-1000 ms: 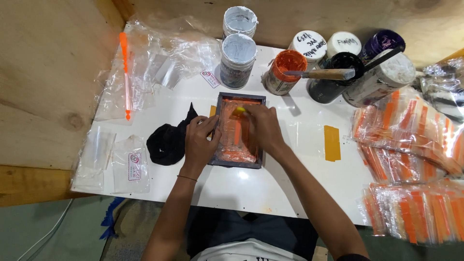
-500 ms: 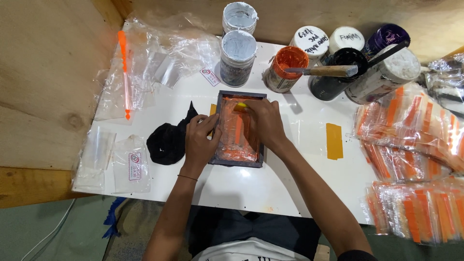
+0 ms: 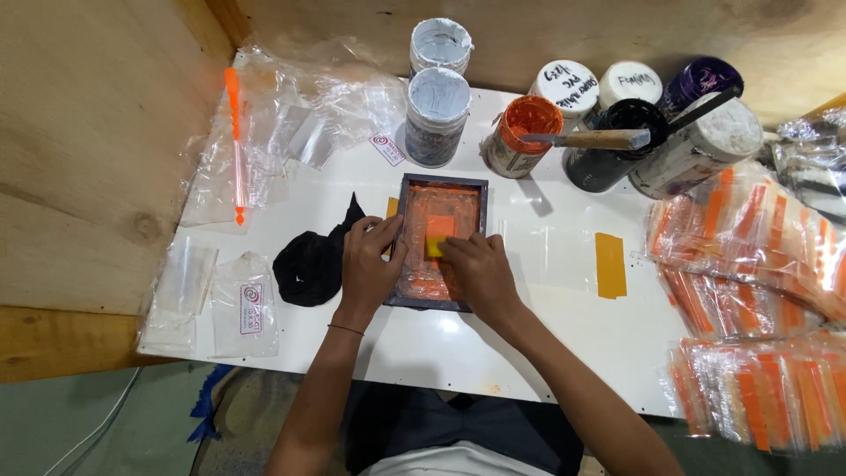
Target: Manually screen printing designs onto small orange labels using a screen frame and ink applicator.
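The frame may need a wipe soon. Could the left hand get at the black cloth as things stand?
Probably yes. The black cloth lies on the white table right beside the left hand, which rests on the frame's left edge. Nothing lies between them.

On the white table (image 3: 546, 317) lies a small dark screen-printing frame (image 3: 438, 182) with orange ink on its mesh. The left hand (image 3: 367, 264) presses on the left edge of the frame. The right hand (image 3: 476, 273) holds a small yellow squeegee (image 3: 437, 240) on the mesh. Just beside the left hand lies a black cloth (image 3: 310, 261). Behind the frame stand an open jar of orange ink (image 3: 522, 134) and grey-lidded jars (image 3: 437, 115). At the right lie packets with orange strips (image 3: 749, 238).
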